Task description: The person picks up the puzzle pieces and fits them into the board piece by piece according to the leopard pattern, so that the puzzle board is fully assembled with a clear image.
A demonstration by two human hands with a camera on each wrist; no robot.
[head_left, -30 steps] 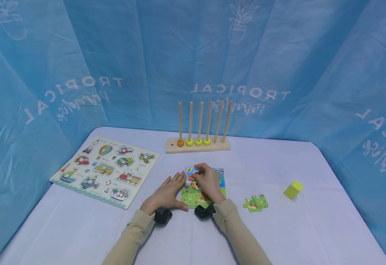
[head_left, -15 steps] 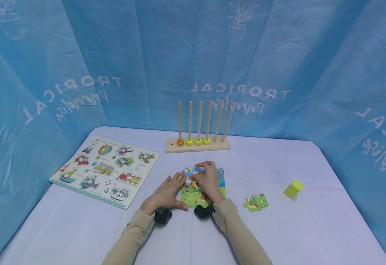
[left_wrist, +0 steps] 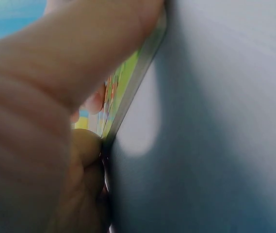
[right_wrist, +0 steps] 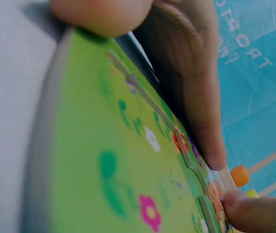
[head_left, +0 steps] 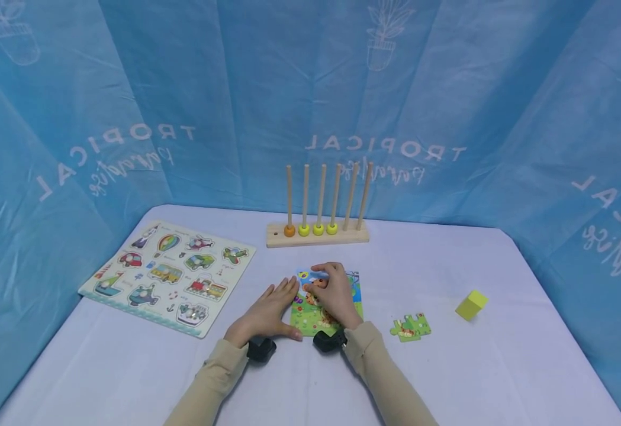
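A small picture puzzle with a green meadow and brown animals lies flat on the table in the head view. Flat along its left edge rests my left hand, fingers straight, thumb at the near corner. My right hand is over the puzzle, thumb and index finger bent at an animal-printed puzzle piece near the top left. In the right wrist view the thumb touches the picture surface, with seams between pieces showing. The left wrist view has the left thumb across the puzzle's edge.
Joined green puzzle pieces lie right of the puzzle, with a yellow block farther right. Behind stands a wooden peg rack with orange and yellow beads. A vehicle peg board lies at the left. Blue curtains surround the table.
My right index finger and thumb have shifted slightly at the upper left of the puzzle, where more of the animal picture now shows. The left hand stays in place.
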